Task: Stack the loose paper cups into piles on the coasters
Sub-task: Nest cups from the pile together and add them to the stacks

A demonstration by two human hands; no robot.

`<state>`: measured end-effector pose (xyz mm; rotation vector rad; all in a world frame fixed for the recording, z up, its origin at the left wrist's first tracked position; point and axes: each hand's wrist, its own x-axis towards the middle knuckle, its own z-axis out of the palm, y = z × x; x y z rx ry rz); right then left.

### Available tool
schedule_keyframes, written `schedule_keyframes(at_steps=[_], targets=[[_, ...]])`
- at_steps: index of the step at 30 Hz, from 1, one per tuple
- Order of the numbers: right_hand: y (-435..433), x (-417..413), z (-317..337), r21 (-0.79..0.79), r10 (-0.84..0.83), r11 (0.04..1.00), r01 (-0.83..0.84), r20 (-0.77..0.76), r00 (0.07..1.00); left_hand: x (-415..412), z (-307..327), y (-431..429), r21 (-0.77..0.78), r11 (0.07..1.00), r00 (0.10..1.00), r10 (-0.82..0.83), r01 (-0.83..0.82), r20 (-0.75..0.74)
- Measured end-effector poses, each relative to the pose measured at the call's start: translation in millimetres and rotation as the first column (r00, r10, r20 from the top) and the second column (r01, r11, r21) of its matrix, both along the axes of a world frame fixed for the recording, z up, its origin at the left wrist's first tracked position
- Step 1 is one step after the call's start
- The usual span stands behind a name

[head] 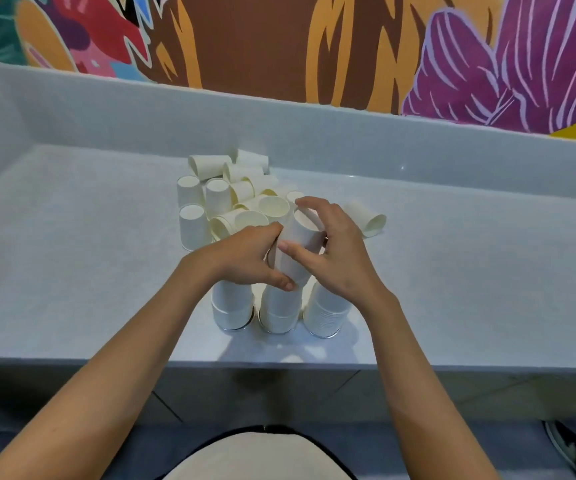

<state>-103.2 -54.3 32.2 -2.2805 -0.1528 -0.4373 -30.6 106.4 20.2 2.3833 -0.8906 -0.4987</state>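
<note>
3 cup piles (277, 311) in row on coasters (232, 328), counter (89, 271) front; loose cup heap (224, 199) behind; lone cup (369, 220) R of heap.

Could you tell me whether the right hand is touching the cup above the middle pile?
Touching: in the head view the right hand lays its thumb across the cup and curls its fingers over the top.

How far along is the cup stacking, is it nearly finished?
Partway, I'd say. Done: three piles stand on the coasters near the front edge of the counter. In hand: the left hand and right hand both grip a cup over the middle pile. Left: a heap of loose cups behind the hands, plus a stray cup lying on its side to the right.
</note>
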Motion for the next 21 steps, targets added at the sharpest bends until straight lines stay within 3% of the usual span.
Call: schedule_keyframes(at_steps=[7, 13, 21], targets=[[7.2, -0.6, -16.7, -0.219, -0.007, 0.975, -0.032, -0.175, 0.985, 0.6, -17.1, 4.8, 0.153, 0.988, 0.996, 0.001, -0.014, 0.085], [15.8, -3.3, -17.6, -0.306, -0.020, 0.950, -0.059, -0.248, 0.969, 1.0, -6.0, 15.7, 0.395, 0.916, 0.986, 0.000, -0.067, 0.168], [27.9, -0.9, -10.7, -0.501, -0.082, 0.863, -0.070, -0.274, 0.958, 3.4, -14.2, 19.4, 0.403, 0.911, 0.989, 0.029, -0.085, 0.142]])
